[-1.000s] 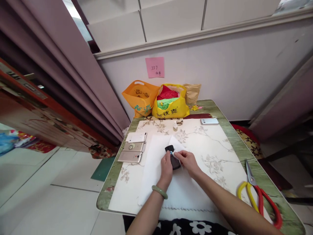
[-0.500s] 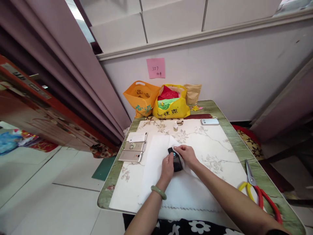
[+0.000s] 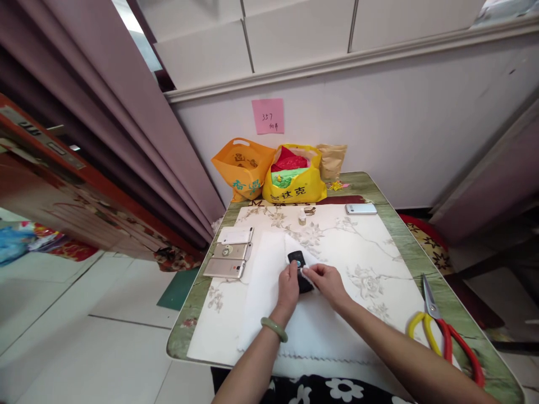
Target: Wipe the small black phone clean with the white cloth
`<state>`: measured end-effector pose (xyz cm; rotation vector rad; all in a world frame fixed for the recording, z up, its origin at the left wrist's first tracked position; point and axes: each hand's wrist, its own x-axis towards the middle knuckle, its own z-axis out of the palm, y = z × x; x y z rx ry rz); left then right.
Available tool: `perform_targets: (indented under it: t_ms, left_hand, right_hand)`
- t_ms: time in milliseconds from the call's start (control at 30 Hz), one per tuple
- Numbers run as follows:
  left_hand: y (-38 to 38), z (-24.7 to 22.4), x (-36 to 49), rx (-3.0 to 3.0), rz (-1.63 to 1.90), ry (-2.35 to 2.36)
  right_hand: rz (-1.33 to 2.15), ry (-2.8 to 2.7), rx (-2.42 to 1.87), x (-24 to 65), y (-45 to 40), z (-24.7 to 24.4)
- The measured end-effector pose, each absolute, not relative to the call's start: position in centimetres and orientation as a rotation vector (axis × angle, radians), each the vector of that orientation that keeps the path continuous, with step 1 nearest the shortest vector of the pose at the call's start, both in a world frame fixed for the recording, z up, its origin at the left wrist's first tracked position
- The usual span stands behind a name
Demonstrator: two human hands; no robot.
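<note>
A black phone [image 3: 305, 284] lies tilted on a white cloth [image 3: 265, 297] near the middle of the table. My left hand [image 3: 288, 287] grips its left side, the thumb on its face by a small round blue-white spot. My right hand [image 3: 329, 281] pinches a fold of white material over the phone's middle, its fingers closed. The phone's top end shows above my fingers; part of its middle is hidden under the material. A green bangle [image 3: 274, 329] is on my left wrist.
Phones [image 3: 227, 251] lie in a column at left, a silver one [image 3: 361, 209] at back right. A small bottle [image 3: 302, 217], orange bag [image 3: 244, 168] and yellow bag [image 3: 295, 193] stand behind. Scissors [image 3: 433, 308] lie at right, beside my forearm.
My right hand has moved down from the phone's top end to its middle with the white material, uncovering more of the top. My left hand has barely moved.
</note>
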<state>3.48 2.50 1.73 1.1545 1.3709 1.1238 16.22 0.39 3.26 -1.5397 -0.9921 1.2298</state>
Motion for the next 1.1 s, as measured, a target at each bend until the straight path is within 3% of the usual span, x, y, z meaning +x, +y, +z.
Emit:
perform_targets:
  t_ms: [167, 500, 733, 900, 1100]
  left_hand:
    - [2.0, 1.8, 3.2, 1.189, 1.099, 1.325]
    - [2.7, 1.1, 3.8, 0.926, 1.192, 1.409]
    - [2.6, 1.7, 3.6, 0.861, 1.252, 1.334]
    - [1.8, 2.2, 1.8, 0.83, 1.091, 1.049]
    - [1.4, 3.5, 0.4, 0.893, 0.846, 0.825]
  right_hand:
    - [1.215, -0.911, -1.499, 15.3, 3.8, 3.8]
    - [1.219, -1.128, -1.56, 16.3, -2.3, 3.3]
    - [1.296, -1.001, -1.507, 16.3, -1.4, 3.0]
    - [1.264, -0.803, -1.443, 16.8, 0.9, 3.2]
    - [1.199, -0.946, -1.379, 18.6, 4.0, 3.8]
